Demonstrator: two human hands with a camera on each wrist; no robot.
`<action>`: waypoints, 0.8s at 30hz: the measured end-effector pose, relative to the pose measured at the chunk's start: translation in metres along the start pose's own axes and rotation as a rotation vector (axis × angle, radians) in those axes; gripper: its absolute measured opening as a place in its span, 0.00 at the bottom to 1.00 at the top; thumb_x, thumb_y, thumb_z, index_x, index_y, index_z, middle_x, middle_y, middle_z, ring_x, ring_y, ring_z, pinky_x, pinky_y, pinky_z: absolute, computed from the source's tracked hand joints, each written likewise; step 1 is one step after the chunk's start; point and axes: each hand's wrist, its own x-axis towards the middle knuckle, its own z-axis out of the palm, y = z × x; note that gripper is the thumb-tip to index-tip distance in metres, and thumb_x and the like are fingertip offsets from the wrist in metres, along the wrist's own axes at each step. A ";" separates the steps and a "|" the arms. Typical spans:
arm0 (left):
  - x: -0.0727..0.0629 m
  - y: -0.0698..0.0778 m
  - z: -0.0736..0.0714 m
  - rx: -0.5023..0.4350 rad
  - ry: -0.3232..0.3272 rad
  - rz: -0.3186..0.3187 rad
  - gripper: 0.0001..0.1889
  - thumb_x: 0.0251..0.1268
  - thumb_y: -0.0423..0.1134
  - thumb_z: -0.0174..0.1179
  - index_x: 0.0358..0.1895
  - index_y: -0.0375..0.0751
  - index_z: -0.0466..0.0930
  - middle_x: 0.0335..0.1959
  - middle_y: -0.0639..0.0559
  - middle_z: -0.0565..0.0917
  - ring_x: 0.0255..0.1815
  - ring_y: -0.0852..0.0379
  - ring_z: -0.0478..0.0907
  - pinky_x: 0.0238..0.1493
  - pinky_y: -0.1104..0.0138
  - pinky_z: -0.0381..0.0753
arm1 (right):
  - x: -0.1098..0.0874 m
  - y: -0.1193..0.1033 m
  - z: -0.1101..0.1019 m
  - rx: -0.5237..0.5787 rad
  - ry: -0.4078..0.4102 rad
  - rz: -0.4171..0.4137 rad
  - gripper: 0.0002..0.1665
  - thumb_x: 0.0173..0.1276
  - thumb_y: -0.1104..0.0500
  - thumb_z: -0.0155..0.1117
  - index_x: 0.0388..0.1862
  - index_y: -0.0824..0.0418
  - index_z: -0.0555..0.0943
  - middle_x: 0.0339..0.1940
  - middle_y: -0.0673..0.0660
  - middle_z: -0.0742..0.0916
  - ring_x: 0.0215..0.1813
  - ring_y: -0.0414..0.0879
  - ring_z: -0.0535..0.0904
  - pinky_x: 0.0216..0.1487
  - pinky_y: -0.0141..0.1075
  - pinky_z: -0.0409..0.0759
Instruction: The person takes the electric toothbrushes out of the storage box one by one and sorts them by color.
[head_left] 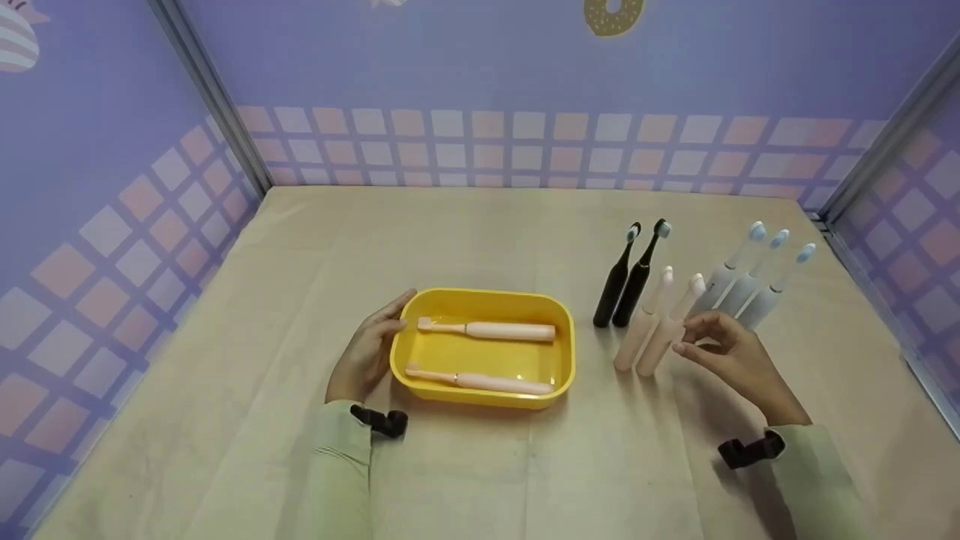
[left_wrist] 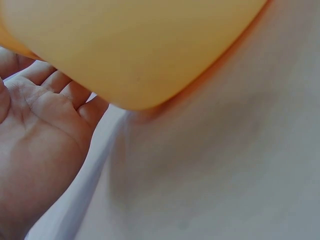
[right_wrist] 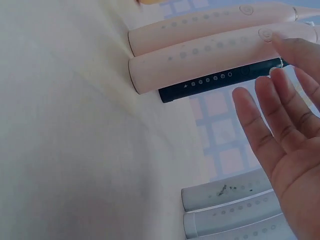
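Observation:
My left hand (head_left: 366,346) holds the left end of a yellow plastic bin (head_left: 484,397), thumb at the rim and fingers along the outer wall. Inside the bin lie two pink electric toothbrushes, one at the back (head_left: 514,331) and one at the front (head_left: 502,384). Two more pink toothbrushes stand upright to the right, the left one (head_left: 637,337) close beside the right one (head_left: 658,346). My right hand (head_left: 731,356) is at that right one; in the right wrist view its thumb touches the handle near the button, the other fingers extended apart from it.
Two black toothbrushes (head_left: 626,289) stand upright behind the pink pair. Several pale, blue-headed toothbrushes (head_left: 742,289) stand farther right, behind my right hand. A cream cloth (head_left: 450,480) covers the table, with patterned walls (head_left: 510,67) at the back and sides.

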 end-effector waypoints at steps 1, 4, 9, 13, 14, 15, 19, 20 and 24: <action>0.000 0.000 0.000 0.000 0.001 -0.002 0.30 0.72 0.30 0.41 0.77 0.46 0.52 0.78 0.54 0.51 0.78 0.57 0.48 0.75 0.63 0.58 | -0.001 -0.001 0.000 0.000 0.004 -0.005 0.14 0.59 0.70 0.67 0.44 0.70 0.76 0.35 0.46 0.83 0.38 0.34 0.80 0.41 0.25 0.82; 0.000 0.000 0.000 -0.002 0.001 -0.004 0.30 0.72 0.30 0.40 0.77 0.46 0.52 0.78 0.53 0.51 0.78 0.57 0.49 0.75 0.63 0.58 | -0.004 -0.003 -0.002 -0.024 -0.004 -0.018 0.12 0.59 0.70 0.67 0.42 0.70 0.78 0.33 0.44 0.84 0.37 0.35 0.81 0.38 0.25 0.82; 0.000 0.001 0.000 -0.017 -0.005 0.001 0.30 0.72 0.29 0.40 0.77 0.45 0.52 0.79 0.52 0.51 0.78 0.56 0.49 0.75 0.63 0.57 | -0.009 -0.008 -0.003 -0.027 -0.044 -0.036 0.10 0.59 0.71 0.67 0.40 0.72 0.81 0.34 0.44 0.86 0.36 0.35 0.82 0.37 0.26 0.82; -0.002 0.002 0.001 -0.024 -0.010 0.003 0.30 0.73 0.30 0.40 0.77 0.46 0.52 0.79 0.53 0.50 0.78 0.56 0.49 0.75 0.62 0.58 | -0.010 -0.014 -0.003 0.008 -0.067 -0.078 0.10 0.57 0.74 0.67 0.39 0.69 0.82 0.35 0.46 0.86 0.36 0.36 0.82 0.36 0.27 0.83; -0.002 0.001 0.001 -0.028 -0.010 0.001 0.30 0.73 0.30 0.40 0.77 0.46 0.52 0.79 0.53 0.50 0.78 0.56 0.49 0.75 0.62 0.58 | -0.009 -0.015 -0.003 0.017 -0.075 -0.094 0.11 0.56 0.75 0.67 0.39 0.69 0.83 0.35 0.46 0.86 0.36 0.36 0.82 0.36 0.27 0.83; -0.002 0.001 0.001 -0.030 -0.009 0.000 0.30 0.73 0.30 0.40 0.77 0.46 0.52 0.79 0.54 0.50 0.78 0.57 0.49 0.75 0.62 0.58 | -0.009 -0.017 -0.002 0.025 -0.083 -0.112 0.12 0.55 0.76 0.66 0.39 0.68 0.83 0.35 0.46 0.87 0.37 0.36 0.82 0.36 0.27 0.83; -0.002 0.001 0.002 -0.027 -0.002 0.002 0.30 0.72 0.29 0.40 0.77 0.47 0.53 0.79 0.54 0.51 0.78 0.57 0.49 0.75 0.63 0.58 | -0.009 -0.025 0.002 0.035 -0.130 -0.185 0.15 0.54 0.78 0.66 0.42 0.71 0.83 0.35 0.49 0.87 0.38 0.36 0.82 0.36 0.26 0.83; -0.002 0.001 0.002 -0.026 0.000 0.002 0.30 0.72 0.29 0.40 0.76 0.47 0.53 0.79 0.54 0.51 0.78 0.57 0.49 0.75 0.63 0.58 | -0.009 -0.027 0.004 0.035 -0.144 -0.199 0.16 0.54 0.78 0.65 0.43 0.72 0.83 0.36 0.49 0.87 0.39 0.36 0.82 0.37 0.26 0.83; -0.002 0.000 0.001 -0.029 -0.001 0.005 0.30 0.72 0.29 0.39 0.77 0.46 0.52 0.79 0.53 0.51 0.78 0.57 0.48 0.75 0.63 0.58 | -0.008 -0.036 0.010 0.038 -0.200 -0.251 0.17 0.55 0.78 0.65 0.45 0.72 0.82 0.36 0.53 0.87 0.41 0.36 0.83 0.38 0.27 0.83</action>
